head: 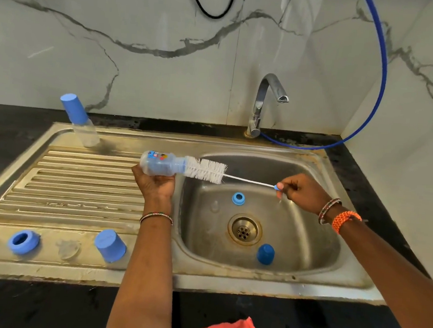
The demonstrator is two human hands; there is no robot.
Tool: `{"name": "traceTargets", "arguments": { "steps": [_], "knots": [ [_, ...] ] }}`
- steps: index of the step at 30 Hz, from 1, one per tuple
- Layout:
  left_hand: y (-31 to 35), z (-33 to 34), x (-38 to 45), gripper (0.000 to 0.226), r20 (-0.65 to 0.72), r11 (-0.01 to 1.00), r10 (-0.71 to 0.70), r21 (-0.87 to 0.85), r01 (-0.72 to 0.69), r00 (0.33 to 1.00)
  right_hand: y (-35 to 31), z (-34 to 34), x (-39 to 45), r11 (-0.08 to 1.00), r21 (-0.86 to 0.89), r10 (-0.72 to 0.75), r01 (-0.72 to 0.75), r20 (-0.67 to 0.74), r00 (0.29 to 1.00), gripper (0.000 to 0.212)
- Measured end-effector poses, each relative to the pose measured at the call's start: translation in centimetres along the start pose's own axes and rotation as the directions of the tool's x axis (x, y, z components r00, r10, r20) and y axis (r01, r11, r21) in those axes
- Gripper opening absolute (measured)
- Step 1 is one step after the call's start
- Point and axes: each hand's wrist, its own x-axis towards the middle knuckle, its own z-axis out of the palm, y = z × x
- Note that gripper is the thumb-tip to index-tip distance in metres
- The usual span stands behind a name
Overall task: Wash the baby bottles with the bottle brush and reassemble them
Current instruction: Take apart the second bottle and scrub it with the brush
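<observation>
Over the sink (323, 157) — left hand (154, 183) fingers around clear, blue-tinted bottle (161, 163), right hand (302, 191) fingers pinching white-bristled brush (207, 170).

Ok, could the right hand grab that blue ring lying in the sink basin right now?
Probably not yet: the right hand pinches the bottle brush handle, its bristles partly inside the bottle. The blue ring lies uncovered just below it.
</observation>
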Motion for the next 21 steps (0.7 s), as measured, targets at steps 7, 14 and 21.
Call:
{"name": "traceTargets", "arguments": {
  "steps": [7, 14, 21],
  "knots": [
    [-1.0, 0.9, -0.9, 0.038, -0.058, 0.992, 0.052, -0.109, -0.058, 0.997, 0.4, 0.1, 0.3, 0.999, 0.019, -0.040, 0.044, -0.158, 0.987, 0.015],
    [-0.1, 1.7, -1.9, 0.042, 0.056, 0.992, 0.115, -0.054, -0.112, 0.992, -0.5, -1.2, 1.2, 0.848, 0.261, 0.266, -0.460, 0.542, 0.798, 0.039],
    [-0.4, 0.3, 0.3, 0.035, -0.180, 0.995, 0.098, 0.008, -0.098, 0.979, -1.0, 0.1, 0.4, 0.996, -0.090, -0.024, 0.016, -0.096, 0.995, 0.014]
  ]
}}
